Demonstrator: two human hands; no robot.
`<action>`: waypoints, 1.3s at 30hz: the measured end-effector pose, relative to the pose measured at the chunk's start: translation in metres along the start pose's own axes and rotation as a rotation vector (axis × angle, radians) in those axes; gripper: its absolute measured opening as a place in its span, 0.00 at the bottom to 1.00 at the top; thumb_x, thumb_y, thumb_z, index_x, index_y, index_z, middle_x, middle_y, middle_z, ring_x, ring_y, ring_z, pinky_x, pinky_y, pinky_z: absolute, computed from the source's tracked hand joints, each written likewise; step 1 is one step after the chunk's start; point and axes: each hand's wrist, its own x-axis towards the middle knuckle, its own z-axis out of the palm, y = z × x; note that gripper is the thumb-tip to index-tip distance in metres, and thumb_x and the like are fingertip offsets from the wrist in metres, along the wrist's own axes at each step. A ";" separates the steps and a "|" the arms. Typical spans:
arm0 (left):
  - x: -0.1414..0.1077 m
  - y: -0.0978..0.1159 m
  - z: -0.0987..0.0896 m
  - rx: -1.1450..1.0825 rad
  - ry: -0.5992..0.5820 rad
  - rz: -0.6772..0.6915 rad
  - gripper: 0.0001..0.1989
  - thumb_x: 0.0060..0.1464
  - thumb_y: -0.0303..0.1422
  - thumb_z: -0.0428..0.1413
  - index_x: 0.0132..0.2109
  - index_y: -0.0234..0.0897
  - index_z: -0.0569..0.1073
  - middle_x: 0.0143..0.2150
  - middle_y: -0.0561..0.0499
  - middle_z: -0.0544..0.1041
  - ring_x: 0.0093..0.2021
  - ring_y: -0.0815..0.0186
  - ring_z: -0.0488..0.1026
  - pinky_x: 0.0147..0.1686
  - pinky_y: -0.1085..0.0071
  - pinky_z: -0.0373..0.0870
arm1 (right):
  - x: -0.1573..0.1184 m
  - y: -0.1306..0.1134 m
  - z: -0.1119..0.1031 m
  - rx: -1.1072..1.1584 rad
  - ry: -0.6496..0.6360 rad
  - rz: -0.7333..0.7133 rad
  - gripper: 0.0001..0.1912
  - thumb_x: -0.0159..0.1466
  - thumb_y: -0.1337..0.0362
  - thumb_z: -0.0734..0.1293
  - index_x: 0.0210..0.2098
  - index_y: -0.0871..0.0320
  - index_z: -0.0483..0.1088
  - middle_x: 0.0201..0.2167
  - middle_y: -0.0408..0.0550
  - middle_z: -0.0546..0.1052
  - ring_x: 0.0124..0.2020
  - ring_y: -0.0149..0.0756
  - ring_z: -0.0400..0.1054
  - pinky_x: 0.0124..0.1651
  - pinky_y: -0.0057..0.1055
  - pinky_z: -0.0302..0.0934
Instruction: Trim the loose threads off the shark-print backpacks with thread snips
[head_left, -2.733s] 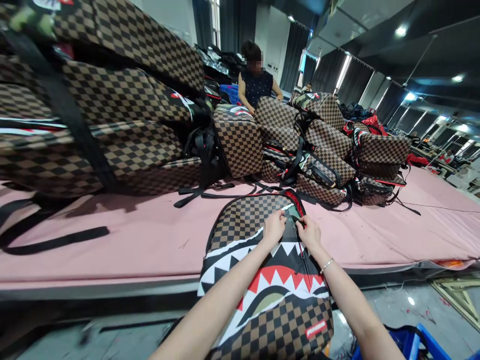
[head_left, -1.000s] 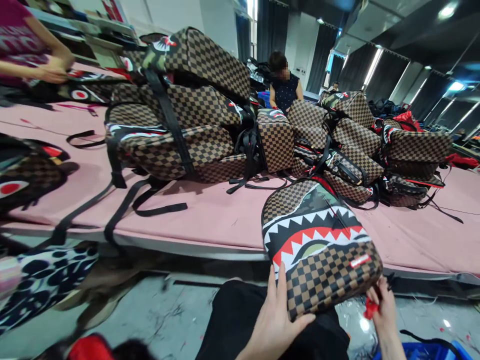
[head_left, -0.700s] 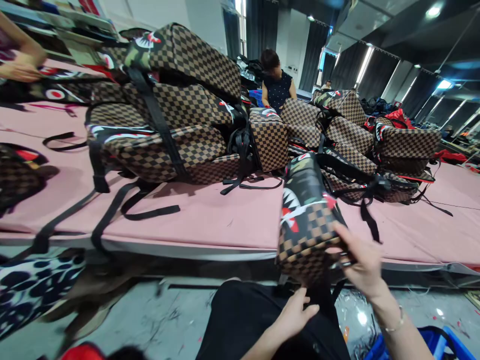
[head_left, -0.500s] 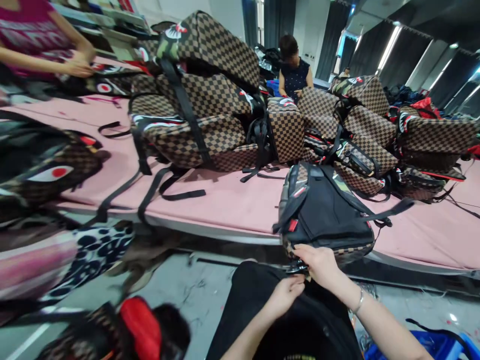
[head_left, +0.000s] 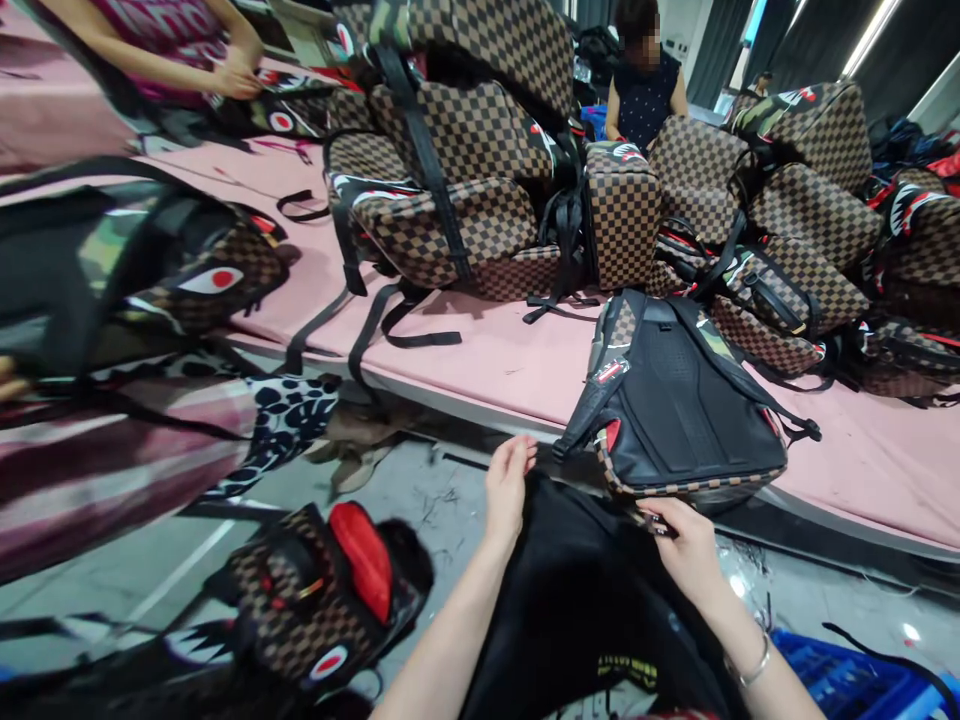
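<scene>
A black backpack with checkered trim (head_left: 675,400) lies back panel up on the pink table edge, its straps spread to both sides. My right hand (head_left: 686,550) is closed around small dark thread snips (head_left: 658,524), just below the backpack's bottom edge. To its left, my left hand (head_left: 510,490) is raised with fingers curled together, apart from the backpack; anything pinched in them is too small to make out. Beneath both hands is the black clothing (head_left: 577,590) on my body.
Checkered backpacks (head_left: 465,220) are piled along the pink table (head_left: 495,350), with more stacked at right (head_left: 817,210). Another backpack (head_left: 217,280) is at left by a person's patterned sleeve. A checkered bag (head_left: 300,590) sits low left; a blue crate (head_left: 862,670) low right. Two people (head_left: 645,90) work across.
My hands, together at the snips before, have parted. The left has moved up and left; the right has shifted right with the snips. The view has tilted down and turned left.
</scene>
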 end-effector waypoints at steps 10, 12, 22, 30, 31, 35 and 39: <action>-0.032 0.035 0.032 -0.087 -0.565 0.044 0.28 0.43 0.34 0.60 0.53 0.38 0.64 0.38 0.50 0.73 0.40 0.66 0.70 0.42 0.71 0.65 | 0.001 -0.023 -0.007 0.188 0.100 0.277 0.13 0.61 0.62 0.61 0.45 0.57 0.65 0.38 0.48 0.74 0.38 0.35 0.69 0.42 0.30 0.63; -0.048 0.046 0.034 -0.101 -0.589 0.079 0.30 0.44 0.33 0.60 0.55 0.42 0.60 0.35 0.53 0.72 0.36 0.69 0.70 0.40 0.72 0.65 | 0.004 -0.027 -0.012 0.176 0.122 0.259 0.12 0.60 0.63 0.62 0.44 0.57 0.65 0.37 0.48 0.73 0.38 0.35 0.69 0.41 0.30 0.63; -0.065 0.053 0.040 0.181 -0.434 0.142 0.10 0.44 0.33 0.59 0.37 0.37 0.76 0.24 0.56 0.68 0.26 0.72 0.63 0.31 0.76 0.64 | 0.031 -0.032 -0.024 -0.042 0.050 0.059 0.06 0.60 0.68 0.62 0.36 0.56 0.69 0.32 0.47 0.74 0.35 0.36 0.69 0.38 0.30 0.62; -0.075 0.043 0.048 0.195 -0.364 0.201 0.07 0.50 0.36 0.55 0.33 0.36 0.72 0.28 0.54 0.70 0.28 0.70 0.65 0.31 0.75 0.63 | 0.039 -0.036 -0.025 -0.191 -0.074 0.034 0.07 0.60 0.70 0.62 0.38 0.56 0.68 0.33 0.46 0.73 0.35 0.36 0.68 0.40 0.29 0.61; -0.076 0.041 0.048 0.195 -0.359 0.215 0.07 0.50 0.35 0.55 0.33 0.36 0.72 0.28 0.54 0.69 0.28 0.70 0.65 0.31 0.76 0.63 | 0.040 -0.037 -0.025 -0.217 -0.091 0.026 0.07 0.60 0.70 0.62 0.37 0.56 0.68 0.33 0.46 0.73 0.35 0.36 0.68 0.40 0.29 0.60; -0.079 0.035 0.048 0.197 -0.329 0.248 0.05 0.52 0.34 0.54 0.32 0.37 0.70 0.28 0.54 0.70 0.30 0.70 0.66 0.33 0.76 0.63 | 0.044 -0.044 -0.027 -0.322 -0.127 -0.002 0.05 0.60 0.71 0.62 0.34 0.56 0.67 0.32 0.47 0.73 0.36 0.36 0.67 0.39 0.29 0.59; -0.082 0.033 0.050 0.201 -0.274 0.273 0.05 0.51 0.33 0.54 0.31 0.37 0.71 0.29 0.54 0.70 0.31 0.70 0.66 0.34 0.75 0.63 | 0.046 -0.046 -0.026 -0.365 -0.131 -0.030 0.05 0.61 0.70 0.61 0.32 0.56 0.67 0.29 0.47 0.72 0.33 0.36 0.66 0.37 0.29 0.58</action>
